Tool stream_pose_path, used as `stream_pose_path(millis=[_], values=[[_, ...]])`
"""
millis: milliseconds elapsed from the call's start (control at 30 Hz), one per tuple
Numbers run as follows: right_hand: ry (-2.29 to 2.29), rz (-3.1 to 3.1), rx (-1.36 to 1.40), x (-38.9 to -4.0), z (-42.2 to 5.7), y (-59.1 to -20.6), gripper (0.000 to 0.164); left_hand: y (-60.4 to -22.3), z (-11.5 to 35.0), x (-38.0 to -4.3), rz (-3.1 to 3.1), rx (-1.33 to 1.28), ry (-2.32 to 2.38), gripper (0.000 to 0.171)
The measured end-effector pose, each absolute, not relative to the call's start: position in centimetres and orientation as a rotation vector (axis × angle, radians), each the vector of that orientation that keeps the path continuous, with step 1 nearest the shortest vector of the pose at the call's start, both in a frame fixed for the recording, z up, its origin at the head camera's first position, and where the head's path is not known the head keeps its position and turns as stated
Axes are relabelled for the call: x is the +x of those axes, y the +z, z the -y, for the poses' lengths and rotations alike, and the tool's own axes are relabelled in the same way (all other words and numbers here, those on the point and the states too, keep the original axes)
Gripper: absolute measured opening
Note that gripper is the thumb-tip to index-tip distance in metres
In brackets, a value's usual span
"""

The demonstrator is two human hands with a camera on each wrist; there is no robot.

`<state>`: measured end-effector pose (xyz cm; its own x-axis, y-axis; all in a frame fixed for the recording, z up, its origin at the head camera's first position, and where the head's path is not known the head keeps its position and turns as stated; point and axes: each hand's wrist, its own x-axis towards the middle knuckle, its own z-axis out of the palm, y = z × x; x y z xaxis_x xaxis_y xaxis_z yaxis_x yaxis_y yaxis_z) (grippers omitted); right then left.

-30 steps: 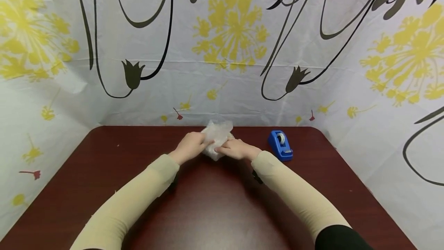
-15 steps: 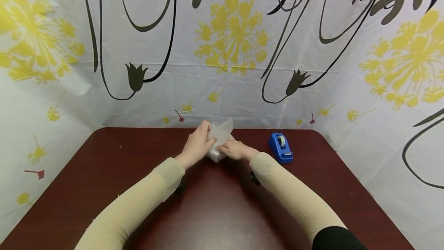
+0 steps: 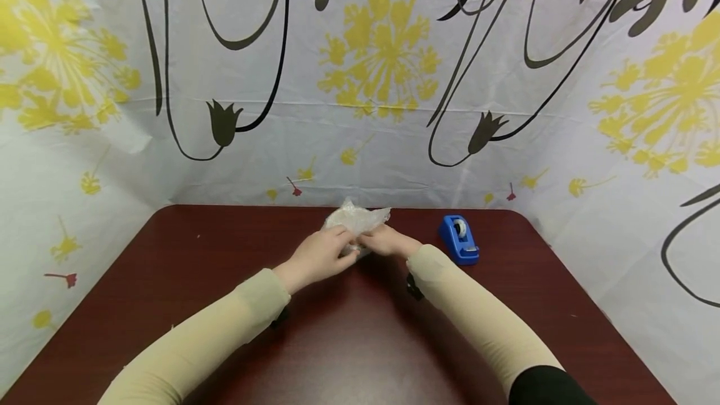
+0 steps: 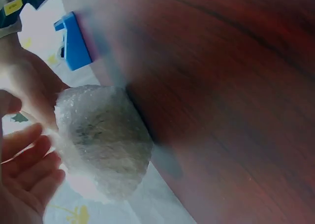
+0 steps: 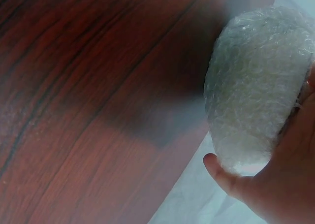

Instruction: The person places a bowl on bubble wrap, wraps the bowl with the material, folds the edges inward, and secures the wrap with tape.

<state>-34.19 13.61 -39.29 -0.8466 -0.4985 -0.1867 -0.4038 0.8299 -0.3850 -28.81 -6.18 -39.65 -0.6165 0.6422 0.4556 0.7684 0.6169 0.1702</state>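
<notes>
A bundle wrapped in clear bubble wrap (image 3: 350, 220) is at the far edge of the table, between both hands. Something pale with darker patches shows dimly through its wrap (image 4: 110, 140) in the left wrist view. My right hand (image 3: 388, 241) grips the bundle's right side; its thumb (image 5: 224, 177) runs along the lower end in the right wrist view. My left hand (image 3: 317, 256) is at the near left side, fingers loosely spread beside the wrap. In the left wrist view, these fingers (image 4: 32, 167) stand just off the bundle. A loose flap sticks up on top.
A blue tape dispenser (image 3: 459, 240) with a roll in it stands on the dark red table (image 3: 360, 342), right of the right hand. Behind the table's back edge hangs a white patterned cloth (image 3: 360, 161), which also lines both sides.
My left hand first reached up over the bundle's top left, then came back down with fingers loosened. The loose flap now leans to the right. My right hand has stayed nearly in place.
</notes>
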Motion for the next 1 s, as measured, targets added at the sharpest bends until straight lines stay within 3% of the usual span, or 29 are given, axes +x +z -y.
stream_pose_path(millis=[200,300,467,733,867,1000], values=[[-0.624,-2.672,-0.854,-34.6,-14.4,-39.5,0.040,-40.2,5.9,-29.4,2.650,-1.177,-0.250,0.058],[-0.648,-2.642,-0.964,-34.8,-14.5,-39.5,0.038,-40.3,5.7,-29.9,2.688,-1.190,-0.142,0.070],[-0.639,-2.708,-1.019,-35.0,-14.7,-39.7,0.033,-40.0,5.3,-31.0,2.726,-1.209,-0.082,0.067],[-0.674,-2.853,-1.028,-34.4,-15.4,-39.8,0.020,-39.9,4.6,-32.3,2.794,-1.201,-0.166,0.040],[-0.530,-3.008,-1.260,-34.2,-15.5,-39.9,0.016,-40.3,4.5,-32.9,2.816,-1.192,-0.137,0.046],[-0.282,-3.003,-1.409,-34.2,-15.3,-39.6,0.024,-40.5,4.4,-33.2,2.870,-1.167,-0.120,0.063]])
